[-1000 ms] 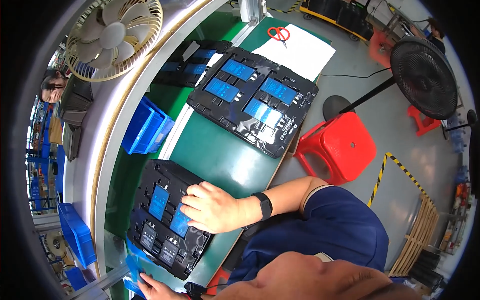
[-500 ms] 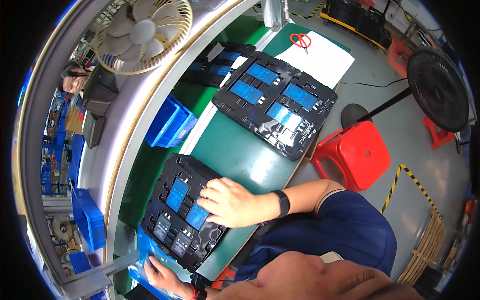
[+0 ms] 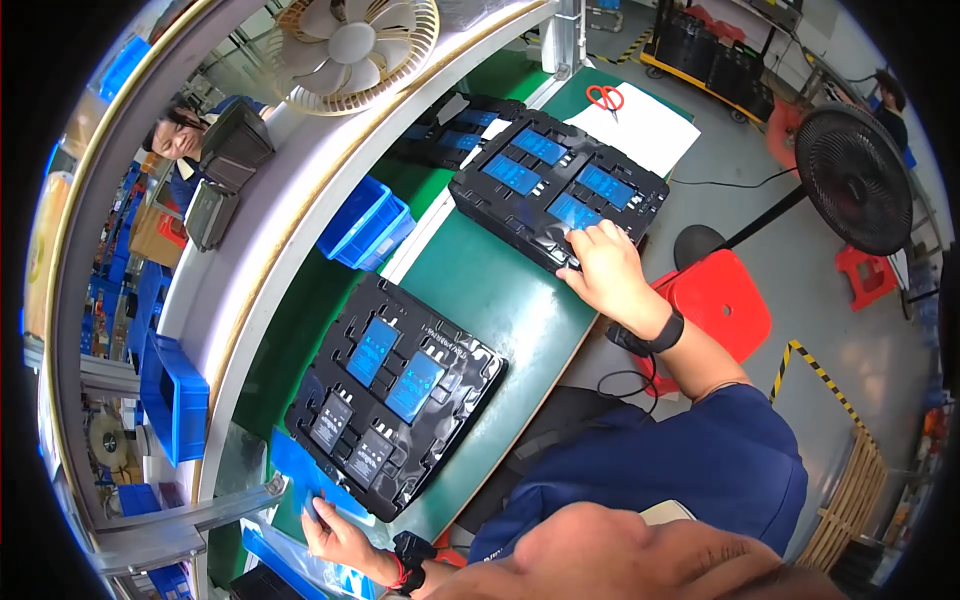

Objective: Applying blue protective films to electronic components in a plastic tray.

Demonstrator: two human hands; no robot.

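My left hand [image 3: 340,543] is closed at the near left, thumb and fingers pinching a small piece of blue film [image 3: 315,507]. Larger blue film [image 3: 300,462] lies beside it, under the corner of the near black plastic tray [image 3: 465,400]. That tray holds two blue-faced flat batteries [image 3: 373,350] and two dark grey ones [image 3: 330,421]. My right hand [image 3: 612,272] reaches over the near edge of the far black tray [image 3: 490,205], fingertips by its nearest blue-faced battery [image 3: 573,211]. The thumb is apart from the bent fingers, and nothing shows between them.
Red-handled scissors [image 3: 606,98] lie on white paper [image 3: 650,135] behind the far tray. Another battery tray [image 3: 415,150] and blue bins [image 3: 365,225] sit along the left. A red stool [image 3: 725,310] and a black standing fan [image 3: 853,180] are right of the green bench [image 3: 510,300].
My right hand has left the near tray's blue-faced battery and moved far right to the other tray. My left hand stays by the blue film. The view has shifted slightly.
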